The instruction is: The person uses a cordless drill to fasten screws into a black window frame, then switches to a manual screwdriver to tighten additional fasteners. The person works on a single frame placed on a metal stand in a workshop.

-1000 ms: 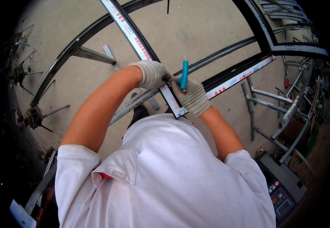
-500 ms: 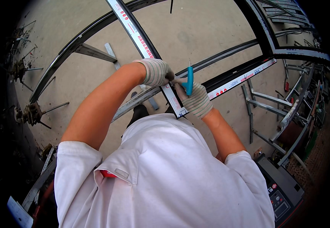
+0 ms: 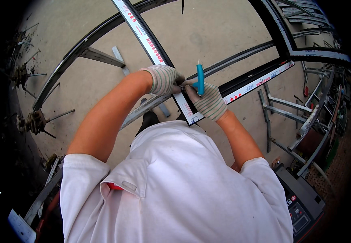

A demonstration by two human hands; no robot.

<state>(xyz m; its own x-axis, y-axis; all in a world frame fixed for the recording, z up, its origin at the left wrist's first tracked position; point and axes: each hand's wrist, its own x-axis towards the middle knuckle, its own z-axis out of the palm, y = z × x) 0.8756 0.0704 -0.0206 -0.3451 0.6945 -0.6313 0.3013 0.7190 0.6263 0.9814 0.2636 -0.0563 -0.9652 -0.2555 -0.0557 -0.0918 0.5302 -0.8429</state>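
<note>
Both my hands wear striped knit gloves and meet over the inner corner of a dark metal frame (image 3: 152,47), which is faced with printed white protective film. My left hand (image 3: 164,79) bends over the frame bar, its fingertips pinched together; whatever is between them is too small to make out. My right hand (image 3: 207,103) is closed, with a teal-handled hex key (image 3: 200,79) tucked in its fingers, a thin metal tip pointing up and away from me. The thumb and fingers of that hand press close to the left fingertips at the corner.
Metal stand rails (image 3: 137,113) run beneath the frame. A second dark frame (image 3: 319,56) adjoins at far right. Steel racks (image 3: 284,103) stand at right, a grey machine with a control panel (image 3: 299,212) at lower right. Rods project from metal fittings (image 3: 36,122) at left.
The hex key has turned in my right hand, its handle now looking narrower and shifted slightly left. My hands stay at the same corner, with small finger movements.
</note>
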